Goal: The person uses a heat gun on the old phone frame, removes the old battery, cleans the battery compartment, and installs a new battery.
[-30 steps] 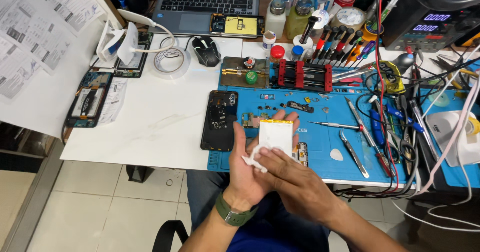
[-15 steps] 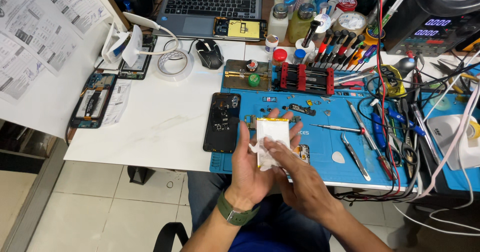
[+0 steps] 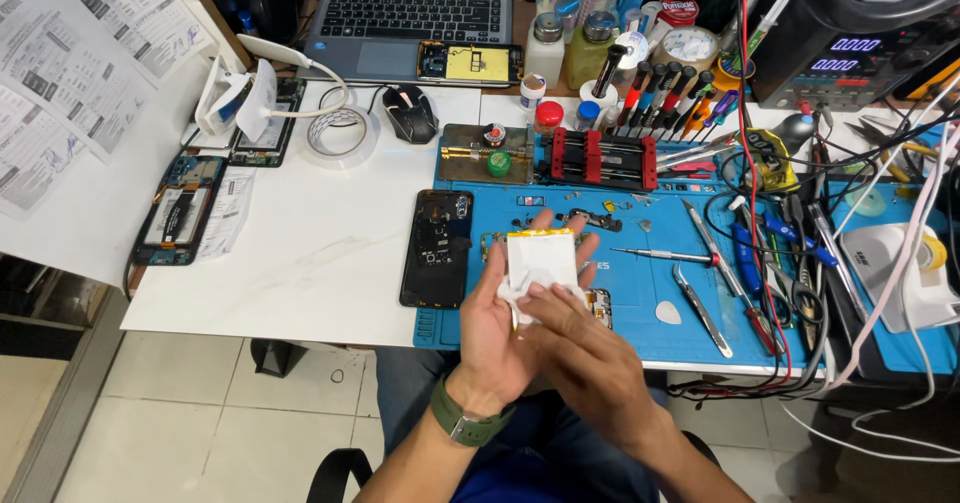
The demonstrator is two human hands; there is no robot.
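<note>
- Battery [image 3: 541, 255], flat white pouch with a yellow top edge, sits over the blue mat [image 3: 640, 293], beside the opened black phone [image 3: 438, 247].
- My left hand [image 3: 497, 331] cradles it, fingers closed round its edges.
- My right hand [image 3: 585, 348] pinches a white wipe [image 3: 530, 288] against it.
- I judge it light, thin, puncture-prone; hold the edges, never bend.

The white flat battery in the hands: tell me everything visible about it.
The white flat battery is a thin rectangular pouch, plain white with a yellow strip along its far edge. It is held above the blue work mat, face up and tilted slightly. The left hand cradles it from below; the right hand presses a crumpled white wipe against its near end.
</note>
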